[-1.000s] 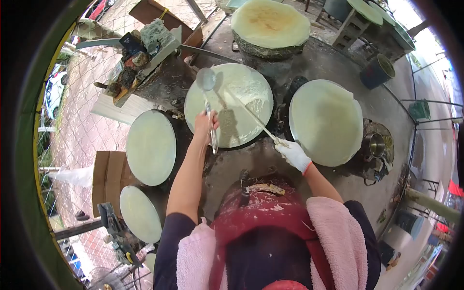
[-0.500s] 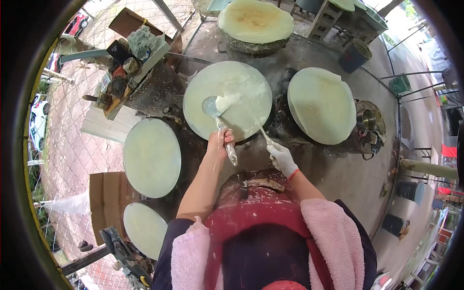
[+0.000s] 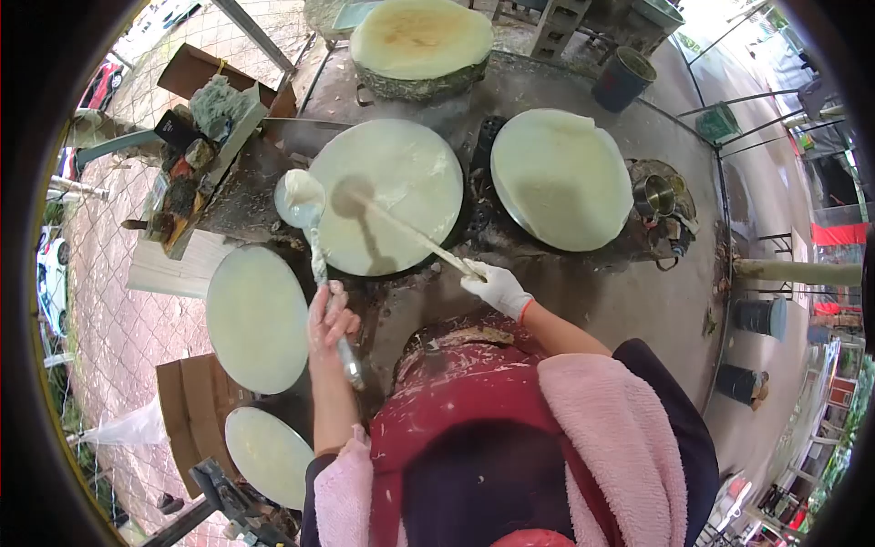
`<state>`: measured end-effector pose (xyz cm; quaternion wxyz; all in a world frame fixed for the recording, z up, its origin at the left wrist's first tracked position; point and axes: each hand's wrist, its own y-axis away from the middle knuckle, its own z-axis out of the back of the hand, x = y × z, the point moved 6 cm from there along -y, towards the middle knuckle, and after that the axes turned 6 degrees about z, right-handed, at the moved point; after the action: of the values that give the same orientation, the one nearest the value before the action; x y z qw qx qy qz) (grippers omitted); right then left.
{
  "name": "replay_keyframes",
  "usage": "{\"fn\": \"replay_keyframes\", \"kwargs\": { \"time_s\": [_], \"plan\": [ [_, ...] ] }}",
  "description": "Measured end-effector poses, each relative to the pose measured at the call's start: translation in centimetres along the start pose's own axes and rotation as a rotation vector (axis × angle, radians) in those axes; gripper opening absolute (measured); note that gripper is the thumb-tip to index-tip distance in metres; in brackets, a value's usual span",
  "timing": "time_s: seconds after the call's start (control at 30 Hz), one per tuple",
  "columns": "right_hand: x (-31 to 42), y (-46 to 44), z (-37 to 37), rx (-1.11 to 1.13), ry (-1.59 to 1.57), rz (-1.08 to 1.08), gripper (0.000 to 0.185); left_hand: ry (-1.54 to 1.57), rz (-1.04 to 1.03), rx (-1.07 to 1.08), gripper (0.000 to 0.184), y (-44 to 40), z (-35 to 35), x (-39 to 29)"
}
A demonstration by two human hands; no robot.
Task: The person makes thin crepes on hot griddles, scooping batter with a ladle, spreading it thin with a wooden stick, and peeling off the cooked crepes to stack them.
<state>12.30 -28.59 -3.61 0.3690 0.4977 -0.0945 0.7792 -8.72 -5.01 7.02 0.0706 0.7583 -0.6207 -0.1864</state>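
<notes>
My left hand [image 3: 333, 319] is closed around the plastic-wrapped handle of a ladle [image 3: 314, 217]. White batter [image 3: 303, 187] is heaped in the ladle's bowl, which hangs over the left edge of the central round griddle [image 3: 419, 182]. A thin pale layer coats that griddle, with a thicker streak near its upper right. In my right hand [image 3: 499, 290], gloved in white, a pale wooden stick [image 3: 415, 235] is gripped by one end. It reaches across the griddle toward a dark round shadow; whether its far tip touches the surface, I cannot tell.
Pale-coated rounds surround the central griddle: one at the right [image 3: 561, 182], one at the back [image 3: 424, 41], two at the left [image 3: 257, 319] [image 3: 267, 456]. A metal pot [image 3: 653, 195] stands at far right. Cardboard [image 3: 196, 406] and a wire fence line the left.
My left hand has swung the ladle left, off the griddle's middle to its edge. The stick in my right hand now extends farther over the griddle. The view has shifted.
</notes>
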Motion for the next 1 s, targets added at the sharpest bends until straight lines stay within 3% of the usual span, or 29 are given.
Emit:
{"fn": "replay_keyframes", "kwargs": {
  "time_s": [0.03,0.07,0.23,0.27,0.3,0.37,0.5,0.67,0.77,0.83,0.97,1.0],
  "plan": [
    [0.3,-0.6,0.6,0.011,0.205,0.178,0.065,0.034,0.008,-0.012,0.034,0.3,-1.0,0.0],
    [2.6,-1.0,3.3,0.063,0.29,0.015,0.074,0.118,-0.007,0.028,0.035,0.3,-2.7,0.1],
    [1.5,-8.1,9.7,-0.315,0.622,0.062,0.075,0.055,-0.131,-0.21,0.037,1.2,-2.5,3.1],
    [1.5,-9.3,10.4,-0.363,0.657,0.074,0.075,0.087,-0.1,-0.144,0.037,1.2,-2.7,3.8],
    [1.0,-10.6,10.5,-0.35,0.678,0.047,0.075,0.121,-0.066,-0.077,0.038,1.3,-3.2,4.5],
    [-0.4,-13.0,10.3,-0.327,0.727,-0.004,0.076,0.147,-0.098,-0.146,0.038,2.0,-3.6,5.5],
    [-3.3,-14.4,11.2,-0.385,0.707,0.096,0.047,0.143,-0.13,-0.125,0.035,3.2,-3.7,5.7],
    [0.9,-11.1,21.2,-0.612,0.503,0.365,0.03,0.15,-0.15,-0.107,0.029,4.5,-2.7,3.9],
    [7.6,-10.3,27.6,-0.479,0.482,0.332,0.024,0.166,-0.16,-0.107,0.026,5.4,-2.0,2.4],
    [9.9,-11.9,30.5,-0.455,0.655,0.506,0.023,0.163,-0.196,-0.122,0.026,6.2,-1.3,1.4],
    [18.5,-16.4,31.8,-0.123,1.005,0.46,0.023,0.239,-0.187,-0.057,0.033,7.1,1.6,-0.2],
    [21.2,-17.3,31.2,-0.116,0.982,0.556,0.024,0.242,-0.189,-0.049,0.034,7.3,2.2,-0.4]
  ]
}}
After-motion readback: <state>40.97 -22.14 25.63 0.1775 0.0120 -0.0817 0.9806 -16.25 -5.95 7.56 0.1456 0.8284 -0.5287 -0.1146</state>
